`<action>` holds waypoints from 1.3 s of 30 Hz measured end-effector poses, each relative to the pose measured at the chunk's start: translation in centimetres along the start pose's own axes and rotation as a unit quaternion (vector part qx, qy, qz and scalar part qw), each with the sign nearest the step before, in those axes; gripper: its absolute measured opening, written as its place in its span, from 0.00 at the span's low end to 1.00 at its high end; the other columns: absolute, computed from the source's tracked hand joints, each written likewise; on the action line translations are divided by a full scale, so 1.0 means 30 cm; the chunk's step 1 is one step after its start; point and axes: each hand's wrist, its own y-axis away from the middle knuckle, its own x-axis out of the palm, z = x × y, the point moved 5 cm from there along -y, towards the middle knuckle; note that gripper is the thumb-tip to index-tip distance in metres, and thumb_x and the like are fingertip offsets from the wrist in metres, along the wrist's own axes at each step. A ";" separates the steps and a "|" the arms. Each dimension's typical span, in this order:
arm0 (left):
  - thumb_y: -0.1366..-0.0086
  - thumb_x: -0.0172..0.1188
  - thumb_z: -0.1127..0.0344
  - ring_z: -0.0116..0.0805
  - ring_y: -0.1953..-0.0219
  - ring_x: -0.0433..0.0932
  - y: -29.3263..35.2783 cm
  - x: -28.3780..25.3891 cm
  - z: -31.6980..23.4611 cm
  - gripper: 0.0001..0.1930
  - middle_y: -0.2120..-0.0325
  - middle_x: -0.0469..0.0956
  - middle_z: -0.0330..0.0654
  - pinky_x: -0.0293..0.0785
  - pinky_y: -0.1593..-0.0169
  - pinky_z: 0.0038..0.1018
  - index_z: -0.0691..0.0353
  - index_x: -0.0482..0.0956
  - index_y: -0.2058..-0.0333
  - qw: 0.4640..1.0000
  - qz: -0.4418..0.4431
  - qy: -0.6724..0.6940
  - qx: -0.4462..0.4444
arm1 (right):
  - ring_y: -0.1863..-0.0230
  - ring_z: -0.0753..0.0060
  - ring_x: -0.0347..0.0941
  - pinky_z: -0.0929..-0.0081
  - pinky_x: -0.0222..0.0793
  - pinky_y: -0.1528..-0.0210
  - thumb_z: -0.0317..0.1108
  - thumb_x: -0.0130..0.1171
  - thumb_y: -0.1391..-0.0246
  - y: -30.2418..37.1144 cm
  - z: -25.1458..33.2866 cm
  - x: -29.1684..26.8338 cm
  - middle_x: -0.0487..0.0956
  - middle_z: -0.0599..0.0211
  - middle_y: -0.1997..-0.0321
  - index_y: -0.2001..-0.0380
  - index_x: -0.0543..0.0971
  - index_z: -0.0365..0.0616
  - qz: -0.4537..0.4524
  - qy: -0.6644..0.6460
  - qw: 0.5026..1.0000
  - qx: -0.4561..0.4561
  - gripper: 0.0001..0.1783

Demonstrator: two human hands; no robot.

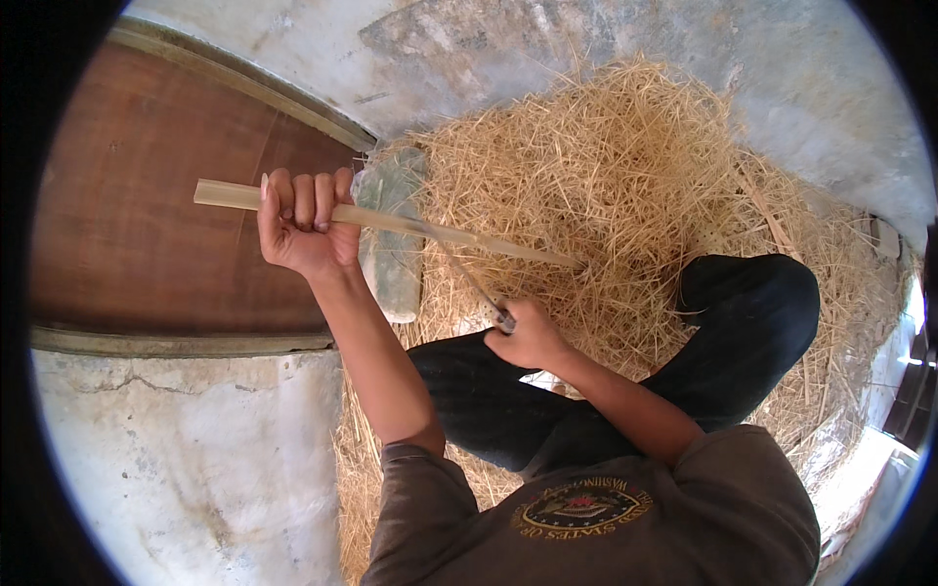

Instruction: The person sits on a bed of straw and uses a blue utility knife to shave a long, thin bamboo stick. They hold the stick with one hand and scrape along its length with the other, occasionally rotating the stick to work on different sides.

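My left hand (311,223) is closed around a long pale strip that looks like split bamboo (391,221). One end of the strip sticks out past my thumb, and the other slopes down to the straw. In my closed right hand (532,337) is the handle of a knife (471,276). Its narrow blade points up and left and meets the strip about midway along. Whether the edge bites into the strip, I cannot tell.
Loose straw (606,166) is heaped ahead and around my dark-trousered legs (752,303), which are bent. A greenish-grey stone block (396,264) stands left of the heap. A brown door (176,195) and worn plaster walls (195,439) border the left.
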 end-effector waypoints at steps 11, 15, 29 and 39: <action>0.36 0.47 0.60 0.21 0.89 0.49 0.046 -0.058 -0.031 0.17 0.93 0.50 0.27 0.50 0.72 0.25 0.49 0.55 0.83 0.995 0.079 0.065 -0.001 | 0.80 0.62 0.73 0.66 0.67 0.75 0.32 0.60 0.62 -0.019 -0.257 -0.004 0.75 0.54 0.82 0.77 0.75 0.37 -0.038 0.025 0.999 -0.001 0.10; 0.36 0.47 0.59 0.21 0.89 0.49 0.048 -0.042 -0.022 0.17 0.93 0.51 0.27 0.49 0.72 0.25 0.49 0.55 0.83 0.995 0.080 0.051 0.009 | 0.80 0.61 0.74 0.64 0.68 0.74 0.34 0.61 0.64 -0.021 -0.145 0.050 0.75 0.53 0.83 0.79 0.75 0.37 -0.076 0.023 0.997 -0.003 0.11; 0.36 0.47 0.59 0.20 0.89 0.48 0.032 -0.036 -0.021 0.18 0.93 0.50 0.27 0.48 0.74 0.24 0.49 0.55 0.83 0.999 0.037 0.018 0.036 | 0.73 0.49 0.75 0.60 0.70 0.68 0.43 0.63 0.59 0.021 -0.565 0.007 0.78 0.52 0.76 0.65 0.80 0.37 -0.091 0.131 0.984 0.075 0.21; 0.38 0.50 0.63 0.25 0.87 0.51 -0.016 0.195 -0.310 0.16 0.90 0.50 0.31 0.60 0.77 0.29 0.52 0.60 0.84 0.889 -0.320 -0.252 0.211 | 0.56 0.50 0.76 0.59 0.71 0.57 0.45 0.60 0.58 0.180 -1.066 -0.177 0.78 0.44 0.58 0.58 0.76 0.36 0.012 0.208 0.882 0.423 0.27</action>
